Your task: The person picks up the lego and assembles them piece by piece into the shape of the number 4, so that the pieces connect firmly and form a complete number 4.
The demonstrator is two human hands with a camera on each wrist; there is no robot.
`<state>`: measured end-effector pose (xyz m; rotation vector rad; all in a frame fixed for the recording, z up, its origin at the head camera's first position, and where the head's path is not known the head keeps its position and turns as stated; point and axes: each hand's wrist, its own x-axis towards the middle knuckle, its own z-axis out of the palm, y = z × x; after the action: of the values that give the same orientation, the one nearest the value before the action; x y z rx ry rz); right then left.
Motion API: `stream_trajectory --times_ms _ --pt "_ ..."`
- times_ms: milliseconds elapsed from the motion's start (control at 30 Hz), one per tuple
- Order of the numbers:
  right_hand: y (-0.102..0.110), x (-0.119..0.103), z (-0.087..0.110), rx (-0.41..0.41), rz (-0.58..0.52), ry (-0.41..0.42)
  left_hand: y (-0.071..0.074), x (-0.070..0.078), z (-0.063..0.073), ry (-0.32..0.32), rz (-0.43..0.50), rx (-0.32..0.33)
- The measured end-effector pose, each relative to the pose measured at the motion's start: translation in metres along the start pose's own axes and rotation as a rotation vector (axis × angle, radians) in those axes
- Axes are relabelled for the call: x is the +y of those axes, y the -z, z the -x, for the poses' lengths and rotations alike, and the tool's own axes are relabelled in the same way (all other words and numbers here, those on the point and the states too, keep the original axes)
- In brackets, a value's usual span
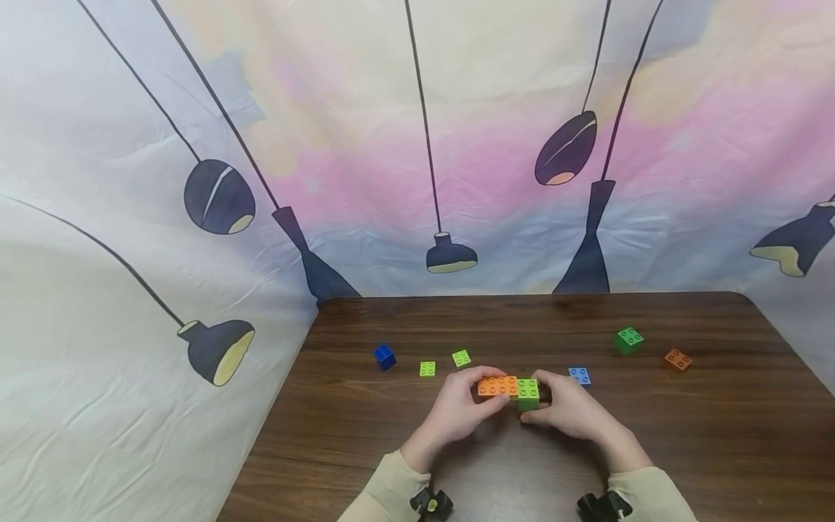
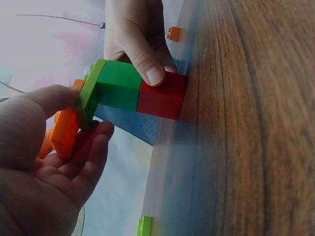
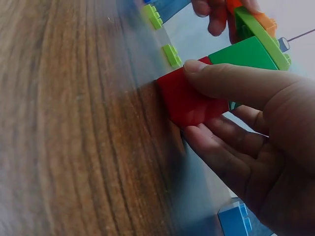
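At the middle of the table a stack of toy building bricks stands between both hands. Its bottom is a red brick (image 2: pixel 162 98), with a green brick (image 2: pixel 118 86) above it, then a flat lime brick (image 1: pixel 528 388). An orange brick (image 1: pixel 498 386) joins the lime one and juts out to the left. My left hand (image 1: pixel 457 409) pinches the orange brick between thumb and fingers. My right hand (image 1: pixel 574 409) grips the red brick low down, thumb on one side and fingers on the other, as the right wrist view shows.
Loose bricks lie beyond the hands: a dark blue brick (image 1: pixel 385 357), two flat lime bricks (image 1: pixel 427 369), a light blue brick (image 1: pixel 578 375), a green brick (image 1: pixel 629 341) and an orange-brown brick (image 1: pixel 678 359). A cloth printed with lamps (image 1: pixel 450 254) hangs behind the wooden table (image 1: pixel 339 442).
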<state>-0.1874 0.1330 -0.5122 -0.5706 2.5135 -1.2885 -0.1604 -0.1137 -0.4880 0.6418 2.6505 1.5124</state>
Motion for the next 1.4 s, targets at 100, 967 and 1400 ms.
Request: stream_trajectory --times_ms 100,967,1400 --pt "0.000 0.000 0.001 0.000 -0.011 0.003 -0.001 0.000 -0.001 -0.010 -0.024 0.005" --pt "0.009 0.010 0.001 -0.098 -0.178 0.059 -0.002 -0.001 0.000 -0.013 -0.037 0.018" --pt "0.010 0.013 0.001 -0.059 -0.242 0.036 0.001 -0.004 -0.002 -0.018 0.005 0.043"
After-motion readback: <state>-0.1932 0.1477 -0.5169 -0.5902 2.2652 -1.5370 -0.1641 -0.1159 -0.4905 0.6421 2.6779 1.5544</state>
